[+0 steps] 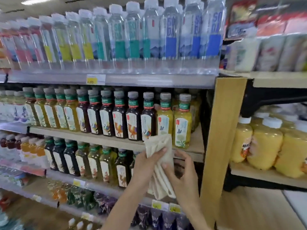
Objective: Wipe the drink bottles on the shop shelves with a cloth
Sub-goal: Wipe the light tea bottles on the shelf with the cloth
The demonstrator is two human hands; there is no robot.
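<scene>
A cream cloth [159, 145] hangs in folds in front of the middle shelf, held by both hands. My left hand [149, 163] grips its upper part from the left. My right hand [179, 170] pinches its lower folds from the right. Behind the cloth's top stands a yellow tea bottle [164, 117], with another yellow bottle [182, 120] to its right and dark tea bottles [132, 117] to its left. Clear soda water bottles [149, 35] line the top shelf. More tea bottles [93, 163] fill the shelf below, partly hidden by my arms.
A wooden upright post [221, 138] ends the shelving just right of my hands. Beyond it stand large yellow juice bottles [265, 143] and packaged goods [274, 52] above. Price tags [95, 78] sit on the shelf rails. Bottles on the lowest shelves [106, 203] lie under my forearms.
</scene>
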